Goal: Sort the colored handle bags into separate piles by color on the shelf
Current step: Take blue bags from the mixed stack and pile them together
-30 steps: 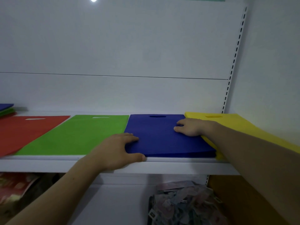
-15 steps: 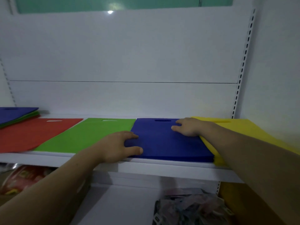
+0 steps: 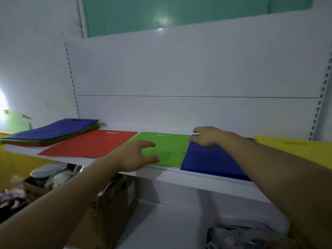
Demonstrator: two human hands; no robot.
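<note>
- Blue flat fabric handle bags (image 3: pixel 212 159) were pressed by the right hand (image 3: pixel 208 136), fingers relaxed, nothing clasped.
- Green flat fabric handle bags (image 3: pixel 168 150) were overlapped by the left hand (image 3: pixel 133 156), fingers spread apart.

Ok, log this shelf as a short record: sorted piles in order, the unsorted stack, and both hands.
sorted piles, left to right: red pile, green pile, blue pile, yellow pile
unsorted stack: far left of the shelf, blue bag on top, green and red edges beneath
left hand: fingers spread, at the green pile's front left corner; contact unclear
right hand: rests on the blue pile's rear left corner
</note>
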